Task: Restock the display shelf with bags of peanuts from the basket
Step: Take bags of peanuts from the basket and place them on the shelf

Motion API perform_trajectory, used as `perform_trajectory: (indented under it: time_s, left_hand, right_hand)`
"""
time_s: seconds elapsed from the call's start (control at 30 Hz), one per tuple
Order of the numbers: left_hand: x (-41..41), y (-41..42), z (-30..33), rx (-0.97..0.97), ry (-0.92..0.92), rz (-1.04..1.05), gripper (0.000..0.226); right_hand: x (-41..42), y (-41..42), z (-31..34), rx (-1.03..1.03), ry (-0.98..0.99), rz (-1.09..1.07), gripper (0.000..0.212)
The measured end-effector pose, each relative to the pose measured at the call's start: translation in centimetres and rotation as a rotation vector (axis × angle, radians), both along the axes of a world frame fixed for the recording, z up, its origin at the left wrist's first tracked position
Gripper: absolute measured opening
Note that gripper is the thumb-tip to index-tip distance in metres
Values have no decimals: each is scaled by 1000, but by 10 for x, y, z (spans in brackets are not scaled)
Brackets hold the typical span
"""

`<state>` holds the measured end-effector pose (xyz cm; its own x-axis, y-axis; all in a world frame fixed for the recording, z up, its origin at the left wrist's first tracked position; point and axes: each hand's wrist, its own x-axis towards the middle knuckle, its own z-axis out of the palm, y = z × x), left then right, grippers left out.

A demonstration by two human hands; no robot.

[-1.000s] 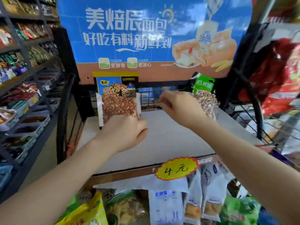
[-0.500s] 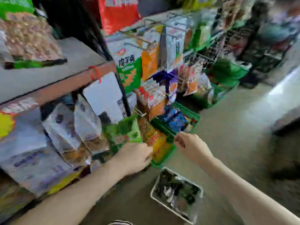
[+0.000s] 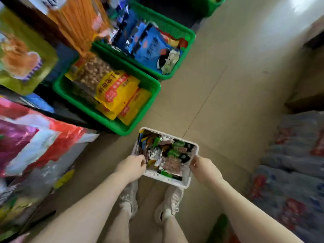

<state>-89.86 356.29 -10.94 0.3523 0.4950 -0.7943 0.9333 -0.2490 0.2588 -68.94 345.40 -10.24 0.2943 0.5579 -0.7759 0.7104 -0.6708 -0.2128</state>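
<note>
Both hands dropped from shelf level to the white basket point(image 3: 165, 179) on floor by the shoes. Left hand point(image 3: 131, 166) fingers curled over its left rim, right hand point(image 3: 204, 170) curled on right rim. Peanut bags point(image 3: 171, 163) lie inside w/ other packs.

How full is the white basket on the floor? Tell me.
Still well stocked. The white basket holds a heap of packets reaching about to its rim, with the left hand and right hand at its sides.
</note>
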Motion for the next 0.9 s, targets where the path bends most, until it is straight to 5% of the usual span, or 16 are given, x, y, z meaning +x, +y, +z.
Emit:
perform_trajectory:
  time_s: [0.1,0.3,0.5,0.73,0.9]
  left_hand:
    - [10,4,-81,-16,-1,-42,24]
    - [5,12,-202,39,34,-41,26]
    - [-12,15,-260,206,164,-124,29]
    - [-10,2,-277,205,-18,239,59]
    - [-6,-7,-290,204,-133,654,48]
  right_hand:
    - [-8,6,-85,41,-12,39,10]
    - [-31,49,-209,284,-54,218,45]
    - [-40,80,-277,345,-28,282,58]
    - [-35,65,-282,274,-21,537,47]
    - [-17,54,-259,415,34,439,25]
